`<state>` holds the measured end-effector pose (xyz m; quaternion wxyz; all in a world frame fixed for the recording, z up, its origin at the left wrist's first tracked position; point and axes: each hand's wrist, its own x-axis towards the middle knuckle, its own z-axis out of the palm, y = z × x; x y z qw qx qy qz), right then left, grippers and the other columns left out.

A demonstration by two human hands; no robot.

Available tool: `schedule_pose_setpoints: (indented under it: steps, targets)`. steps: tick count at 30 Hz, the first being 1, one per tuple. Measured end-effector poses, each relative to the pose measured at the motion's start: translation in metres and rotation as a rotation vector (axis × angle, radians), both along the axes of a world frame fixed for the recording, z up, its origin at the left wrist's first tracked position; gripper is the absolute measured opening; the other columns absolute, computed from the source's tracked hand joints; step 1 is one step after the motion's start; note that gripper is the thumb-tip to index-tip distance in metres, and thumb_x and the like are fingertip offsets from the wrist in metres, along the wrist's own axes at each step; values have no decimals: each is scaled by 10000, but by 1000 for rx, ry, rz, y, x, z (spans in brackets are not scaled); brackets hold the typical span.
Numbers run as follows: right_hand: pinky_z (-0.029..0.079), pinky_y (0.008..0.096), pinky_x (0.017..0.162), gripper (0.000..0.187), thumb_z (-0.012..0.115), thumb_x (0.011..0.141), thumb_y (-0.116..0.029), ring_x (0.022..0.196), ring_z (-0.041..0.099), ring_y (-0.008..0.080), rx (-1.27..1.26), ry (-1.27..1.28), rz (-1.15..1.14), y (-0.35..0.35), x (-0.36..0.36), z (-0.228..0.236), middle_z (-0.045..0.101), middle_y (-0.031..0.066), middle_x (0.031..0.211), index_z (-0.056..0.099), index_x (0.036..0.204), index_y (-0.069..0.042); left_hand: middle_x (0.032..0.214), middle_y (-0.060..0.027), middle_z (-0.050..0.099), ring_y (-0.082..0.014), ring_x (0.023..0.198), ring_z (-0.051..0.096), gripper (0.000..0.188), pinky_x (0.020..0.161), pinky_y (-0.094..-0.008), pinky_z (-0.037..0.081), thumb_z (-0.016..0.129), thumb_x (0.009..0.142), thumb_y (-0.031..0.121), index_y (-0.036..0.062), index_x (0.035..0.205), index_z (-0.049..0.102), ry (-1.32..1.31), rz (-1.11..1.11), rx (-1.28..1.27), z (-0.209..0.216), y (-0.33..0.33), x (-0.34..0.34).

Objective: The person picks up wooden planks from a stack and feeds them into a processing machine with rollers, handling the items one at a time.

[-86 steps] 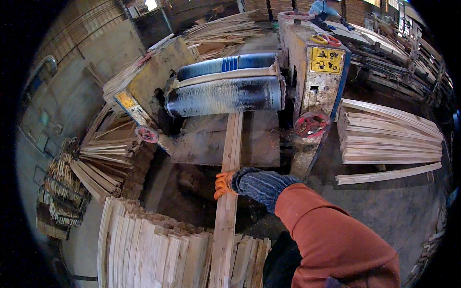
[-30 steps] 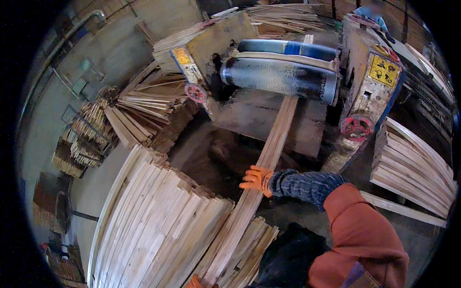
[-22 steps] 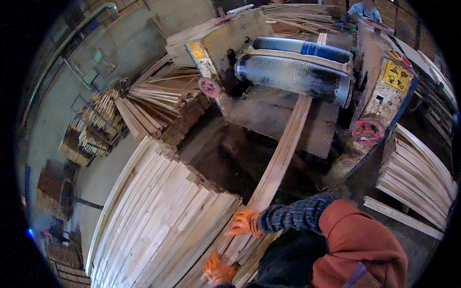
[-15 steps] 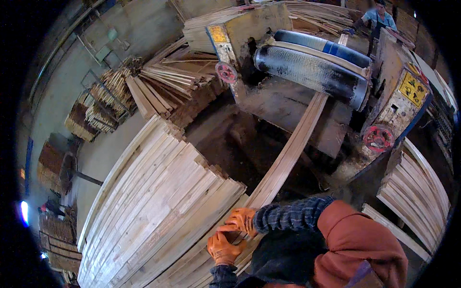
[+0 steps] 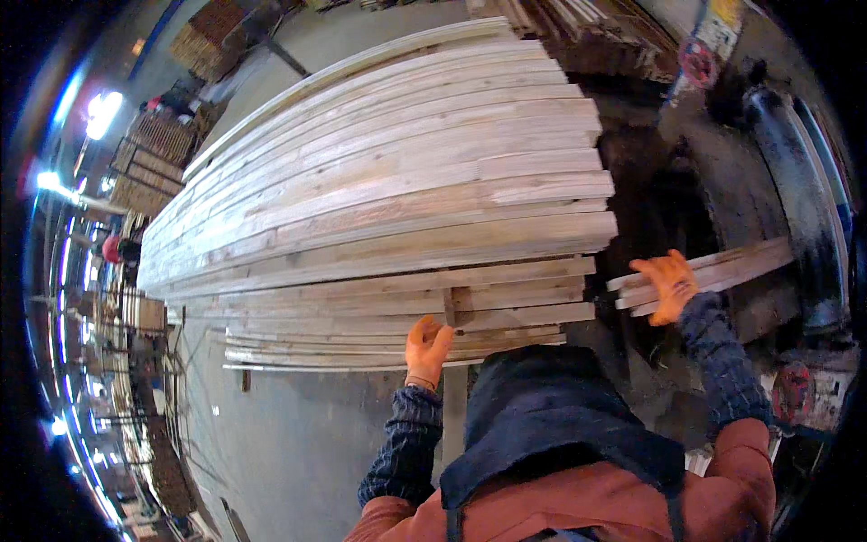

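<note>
My right hand (image 5: pixel 666 287), in an orange glove, is over the near end of narrow wooden boards (image 5: pixel 741 267) that reach toward the dark roller (image 5: pixel 797 199). Its fingers are stretched out and apart; whether the palm touches the boards is hard to see. My left hand (image 5: pixel 427 350), gloved in orange too, is at the near side of a wide stack of pale planks (image 5: pixel 379 172). Its fingers are apart with nothing visible between them. Close to its fingertips a short upright wooden piece (image 5: pixel 449 307) crosses the lower planks.
A red handwheel (image 5: pixel 698 65) sits on the machine at the far right, another handwheel (image 5: pixel 792 392) at the near right. More loose boards (image 5: pixel 587 23) lie beyond the big stack. Bundled wood stacks (image 5: pixel 149 163) stand along the left, beside a grey floor (image 5: pixel 289 443).
The view has swung left. My hands, together at the plank edge before, are now wide apart, the right one out by the machine. The boards have gone farther toward the roller.
</note>
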<state>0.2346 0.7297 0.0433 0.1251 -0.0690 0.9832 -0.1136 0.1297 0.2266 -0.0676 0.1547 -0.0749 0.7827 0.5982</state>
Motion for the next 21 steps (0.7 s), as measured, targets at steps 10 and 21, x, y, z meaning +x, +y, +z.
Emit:
schedule_pose_setpoints:
  steps: [10,21]
  targets:
    - [292,456,1208,619,584,993,-250,1437,390,326,-934,141,-779,12,-123,-116,374,195,1586,355,1550,-107,1573,-92,390,-323,1419,417,663,1062,-445,409,591,996,481,153,1520,352,-153,541,659,40,-103,-126]
    - [515,384,1018,416,523,1036,-230,1135,638,235,-803,139,-664,100,-93,-182,576,148,1404,496,1432,-102,1131,-80,631,-242,929,623,553,790,-433,532,759,831,565,203,1222,611,-392,761,652,29,-141,-243]
